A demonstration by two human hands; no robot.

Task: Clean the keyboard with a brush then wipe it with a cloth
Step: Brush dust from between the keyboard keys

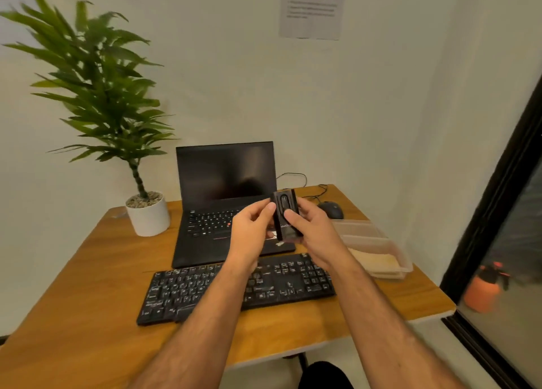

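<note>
Single head-worn wide-angle view, looking forward and down from seated person's position. Facing desk (88, 271) and corner wall beyond. Sitting close; forearms entering from bottom edge. Edges bending. No second view sharing scene.

desk (88, 271): wood-grain top, warm orange-brown, you get a soft sheen on it, smooth
keyboard (205, 289): black plastic, matt body, keycaps look slightly shiny from wear
brush case (286, 215): the thing you're holding in both hands looks like black plastic, semi-gloss, smooth
laptop (225, 183): matt black shell, screen glossy enough to catch reflections
tray (378, 242): translucent plastic, frosted look
cloth (375, 261): pale yellow fabric in the tray, soft and a bit textured
plant pot (149, 220): white, smooth, matt
sheet on wall (312, 7): plain paper
</note>
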